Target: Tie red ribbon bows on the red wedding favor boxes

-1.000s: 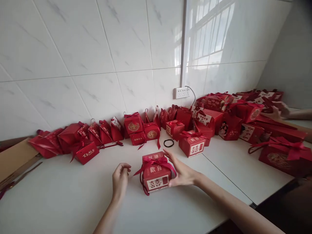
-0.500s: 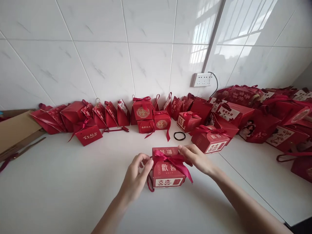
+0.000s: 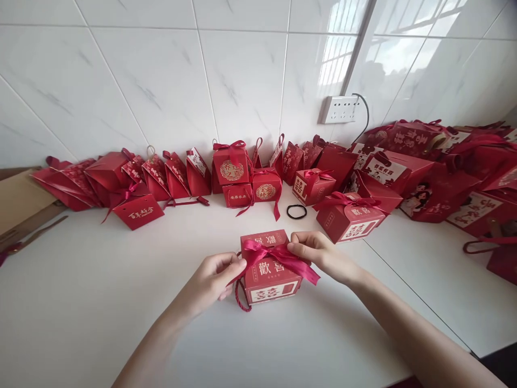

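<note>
One on each side, the left hand (image 3: pixel 214 277) and the right hand (image 3: pixel 321 252) pinch the two sides of a glossy crimson bow (image 3: pixel 263 251) between thumb and fingers. The bow sits across the top of a red gift box (image 3: pixel 269 277), which rests between the hands; a white label with bold red characters faces the viewer. A twisted cord (image 3: pixel 243 309) loops down on the box's left side. Beneath is a smooth white surface (image 3: pixel 81 302) with a dark seam toward the right. Beyond the right hand stands a similar box with a ribbon (image 3: pixel 349 215); near it lies a black ring (image 3: pixel 298 217). Red boxes (image 3: pixel 232 170) line the back, heaping up at right. Behind rises a white tiled wall (image 3: pixel 141 64) with a socket panel (image 3: pixel 341 109) and window reflections.
</note>
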Tool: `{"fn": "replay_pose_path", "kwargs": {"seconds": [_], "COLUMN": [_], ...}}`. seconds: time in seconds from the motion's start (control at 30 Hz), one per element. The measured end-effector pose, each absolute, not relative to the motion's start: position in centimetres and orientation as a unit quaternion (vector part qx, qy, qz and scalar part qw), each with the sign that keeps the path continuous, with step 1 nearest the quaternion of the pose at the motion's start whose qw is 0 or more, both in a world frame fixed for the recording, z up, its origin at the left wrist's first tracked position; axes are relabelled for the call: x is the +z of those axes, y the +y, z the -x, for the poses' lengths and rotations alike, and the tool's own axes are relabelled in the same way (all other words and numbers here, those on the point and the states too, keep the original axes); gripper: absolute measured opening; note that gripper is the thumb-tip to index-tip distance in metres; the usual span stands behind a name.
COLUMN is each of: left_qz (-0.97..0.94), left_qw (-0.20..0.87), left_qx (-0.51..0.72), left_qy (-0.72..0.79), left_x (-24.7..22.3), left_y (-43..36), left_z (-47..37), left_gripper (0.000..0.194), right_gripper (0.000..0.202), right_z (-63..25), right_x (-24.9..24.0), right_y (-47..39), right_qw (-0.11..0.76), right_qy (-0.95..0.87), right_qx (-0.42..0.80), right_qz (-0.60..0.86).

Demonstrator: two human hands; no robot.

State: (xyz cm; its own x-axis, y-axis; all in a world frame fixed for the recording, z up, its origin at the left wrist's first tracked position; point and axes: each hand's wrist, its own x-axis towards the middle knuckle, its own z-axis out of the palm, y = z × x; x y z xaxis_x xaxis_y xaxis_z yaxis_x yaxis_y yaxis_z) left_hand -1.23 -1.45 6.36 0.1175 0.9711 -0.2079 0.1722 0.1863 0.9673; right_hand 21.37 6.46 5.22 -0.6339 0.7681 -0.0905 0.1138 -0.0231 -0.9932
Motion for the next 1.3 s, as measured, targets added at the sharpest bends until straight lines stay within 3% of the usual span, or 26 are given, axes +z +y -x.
{"fn": "replay_pose_path", "kwargs": {"seconds": [0.27, 0.5, 0.63, 0.8, 0.93, 1.03, 1.3], "left_qz": [-0.533, -0.611, -0.607, -0.654, -0.63, -0.587, -0.583], "left_qw": [0.563, 0.258, 0.325, 0.425, 0.381, 0.34, 0.237], "left_qx": [0.367, 0.381, 0.329, 0.146, 0.148, 0.266, 0.204], "left_qy": [0.514, 0.645, 0.646, 0.608, 0.661, 0.685, 0.749], "left_x": [8.2, 4.9, 3.6, 6.4, 10.0, 11.0, 9.2], "left_y": [-3.8, -7.9, -8.9, -10.4, -8.8, -5.0, -1.2], "left_z": [1.0, -3.3, -3.8, 0.7, 4.1, 3.6, -0.8], "left_gripper": [0.036, 0.032, 0.029, 0.018, 0.039, 0.051, 0.053], "right_gripper": [0.049, 0.051, 0.053, 0.055, 0.057, 0.057, 0.053], "right_z": [-20.9, -20.3, -20.1, -20.1, -20.0, -20.1, -20.0], "right_x": [4.6, 4.8, 4.7, 4.8, 4.9, 4.9, 5.0], "right_y": [6.4, 6.0, 5.9, 5.8, 5.7, 5.7, 5.5], "right_qw": [0.287, 0.269, 0.266, 0.266, 0.268, 0.27, 0.267], "right_qy": [-0.617, -0.632, -0.638, -0.639, -0.643, -0.642, -0.629], "right_qx": [0.65, 0.648, 0.643, 0.648, 0.647, 0.649, 0.664], "right_qz": [0.338, 0.33, 0.331, 0.316, 0.311, 0.308, 0.304]}}
